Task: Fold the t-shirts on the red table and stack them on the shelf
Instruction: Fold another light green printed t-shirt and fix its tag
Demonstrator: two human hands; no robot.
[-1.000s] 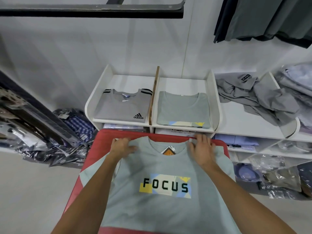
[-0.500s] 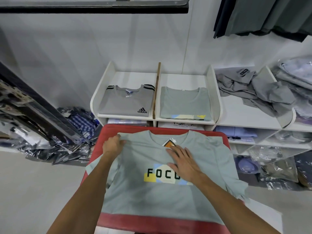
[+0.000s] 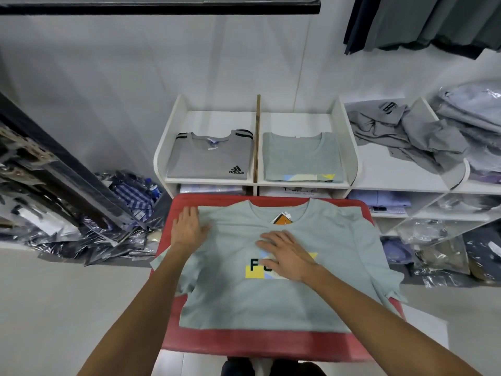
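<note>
A sage-green t-shirt (image 3: 271, 302) lies flat on the red tabletop (image 3: 271, 346) before white shelf (image 3: 349, 169) compartments, both hands' grip released, left hand (image 3: 188, 226) and right hand (image 3: 287, 253) pressing flat.

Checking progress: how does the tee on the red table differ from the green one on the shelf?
The table tee lies spread flat, sleeves out; the shelf tee is folded. The table tee's print sits mid-chest under the right hand; the shelf tee's shows only at its front edge. Both are the same grey-green.
</note>
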